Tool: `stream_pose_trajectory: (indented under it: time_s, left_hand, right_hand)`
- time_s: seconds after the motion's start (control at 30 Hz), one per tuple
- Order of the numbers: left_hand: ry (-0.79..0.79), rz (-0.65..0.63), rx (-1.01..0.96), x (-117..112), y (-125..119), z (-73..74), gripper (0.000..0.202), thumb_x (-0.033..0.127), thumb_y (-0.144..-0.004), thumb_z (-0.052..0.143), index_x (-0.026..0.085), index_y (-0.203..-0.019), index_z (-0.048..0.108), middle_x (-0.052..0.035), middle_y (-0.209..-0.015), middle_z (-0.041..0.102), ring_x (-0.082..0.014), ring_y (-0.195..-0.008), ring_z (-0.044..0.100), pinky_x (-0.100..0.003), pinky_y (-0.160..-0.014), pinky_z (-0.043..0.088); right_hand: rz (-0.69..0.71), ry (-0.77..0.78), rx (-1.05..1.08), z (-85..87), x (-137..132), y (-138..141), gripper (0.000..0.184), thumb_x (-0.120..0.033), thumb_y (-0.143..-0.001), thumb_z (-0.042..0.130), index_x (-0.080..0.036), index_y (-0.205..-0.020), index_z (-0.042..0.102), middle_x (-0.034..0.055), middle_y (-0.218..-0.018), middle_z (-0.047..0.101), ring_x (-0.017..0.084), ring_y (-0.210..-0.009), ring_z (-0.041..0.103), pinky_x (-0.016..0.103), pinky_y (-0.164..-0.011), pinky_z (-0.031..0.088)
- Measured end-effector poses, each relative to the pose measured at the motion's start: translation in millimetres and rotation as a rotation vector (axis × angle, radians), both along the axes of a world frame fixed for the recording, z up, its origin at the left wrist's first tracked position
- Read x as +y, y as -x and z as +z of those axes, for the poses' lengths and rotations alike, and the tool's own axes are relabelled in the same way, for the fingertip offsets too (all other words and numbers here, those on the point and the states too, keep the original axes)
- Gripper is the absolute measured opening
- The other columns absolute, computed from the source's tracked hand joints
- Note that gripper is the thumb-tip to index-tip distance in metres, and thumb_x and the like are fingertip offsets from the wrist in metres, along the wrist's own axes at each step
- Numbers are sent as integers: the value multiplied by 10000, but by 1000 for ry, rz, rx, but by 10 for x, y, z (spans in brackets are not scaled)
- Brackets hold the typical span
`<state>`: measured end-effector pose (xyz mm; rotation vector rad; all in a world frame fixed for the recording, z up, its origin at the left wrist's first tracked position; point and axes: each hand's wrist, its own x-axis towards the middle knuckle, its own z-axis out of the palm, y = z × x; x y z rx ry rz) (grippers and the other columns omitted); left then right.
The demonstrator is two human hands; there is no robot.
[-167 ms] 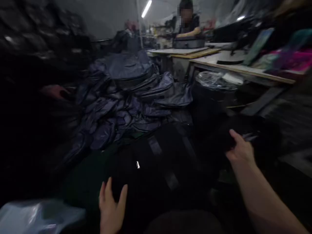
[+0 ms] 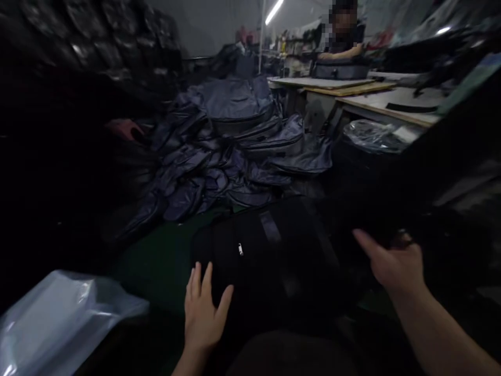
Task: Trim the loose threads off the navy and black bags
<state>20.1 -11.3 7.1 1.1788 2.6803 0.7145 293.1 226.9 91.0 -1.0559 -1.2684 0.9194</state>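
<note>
black bag (image 2: 254,274) lay close in front

at its near left, the left hand (image 2: 203,313) had fingers spread; whether the right hand (image 2: 399,266) gripped anything — dark there — couldn't be told. a zipper pull (image 2: 240,249) was fitted; what remained was unclear. heaped grey bags (image 2: 238,104) lay beyond.

There are two near hands (image 2: 203,316) (image 2: 399,269), one black bag (image 2: 291,250), one zipper pull (image 2: 240,249).

A heap of dark bluish-grey bags (image 2: 238,99) sprawls beyond a dark green surface (image 2: 156,245). A shiny plastic bag (image 2: 66,318) lies at lower left. Behind a grey case (image 2: 342,71) on a worktable (image 2: 291,82) is a person (image 2: 346,53). A tube lamp (image 2: 274,11) glows overhead. Clear plastic (image 2: 368,134) bunches below another tabletop (image 2: 391,102).
</note>
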Motion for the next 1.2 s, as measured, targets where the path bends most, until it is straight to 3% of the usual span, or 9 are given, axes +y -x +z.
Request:
stream_pose_trajectory:
  time_s: [0.2, 0.3, 0.4, 0.5, 0.57, 0.73, 0.83, 0.97, 1.2]
  left_hand:
    - [-91, -267, 179, -145, 109, -168, 841, 573, -806, 494, 208, -1466, 122, -154, -1529, 160, -348, -1385, 168, -572, -1088, 185]
    - [-190, -447, 271, -251, 185, -250, 1059, 736, -668, 526, 179, -1465, 106, -204, -1508, 194, -382, -1354, 240, -560, -1092, 171]
    - [-207, -578, 195, -339, 275, -236, 1235, 849, -528, 491, 171, -1469, 68, -224, -1501, 197, -408, -1343, 250, -577, -1089, 149]
    - [-268, -598, -22, -424, 384, -144, 1311, 881, -462, 448, 168, -1473, 13, -225, -1514, 143, -422, -1356, 199, -597, -1089, 116]
    - [-306, -602, -255, -488, 443, -56, 1249, 855, -499, 461, 199, -1475, 40, -180, -1533, 104, -395, -1376, 151, -576, -1106, 91]
    - [-586, -361, -886, -577, 397, 134, 934, 719, -630, 589, 263, -1408, 345, -84, -1508, 268, -346, -1366, 235, -493, -1116, 210]
    - [-730, 60, -1148, -588, 312, 147, 763, 592, -668, 646, 248, -1324, 463, -110, -1343, 511, -356, -1227, 461, -494, -1010, 389]
    - [-632, 470, -1204, -635, 388, 44, 631, 427, -623, 753, 186, -1170, 552, -94, -1063, 667, -329, -1015, 615, -431, -853, 504]
    - [-569, 344, -1149, -707, 686, -140, 629, 425, -566, 774, 194, -1115, 572, -89, -1076, 661, -302, -1013, 607, -349, -771, 514]
  right_hand:
    - [856, -417, -1094, -242, -422, 381, 510, -284, -783, 639, -322, -1279, 528, 9, -949, 614, 129, -645, 613, 260, -595, 518]
    - [1017, -447, -1295, -252, -500, 501, 629, -480, -755, 655, -294, -1329, 478, 18, -945, 599, 117, -576, 593, 263, -571, 498]
    - [1086, -438, -1297, -163, -492, 633, 491, -531, -810, 570, -280, -1232, 573, 15, -900, 625, 125, -621, 621, 239, -584, 473]
    - [1061, -499, -1185, -74, -376, 849, 275, -441, -879, 505, -257, -978, 683, 9, -804, 652, 138, -692, 634, 235, -624, 456]
    - [889, -523, -1043, -52, -223, 1047, 258, -390, -894, 483, -229, -848, 680, 20, -792, 660, 145, -730, 630, 242, -663, 459]
    - [405, -394, -989, -111, 312, 1549, 277, -331, -896, 454, -219, -1107, 595, 56, -1049, 663, 186, -907, 620, 280, -759, 472]
    - [425, -300, -1131, -185, 518, 1708, 297, -355, -892, 455, -243, -1127, 596, 44, -1032, 674, 193, -875, 628, 283, -710, 470]
    - [521, -310, -1202, -268, 512, 1753, 217, -389, -857, 513, -267, -937, 673, 16, -933, 666, 171, -807, 622, 261, -670, 445]
    - [542, -382, -1212, -339, 302, 1665, 222, -448, -838, 544, -278, -903, 673, -8, -930, 615, 125, -741, 601, 234, -632, 428]
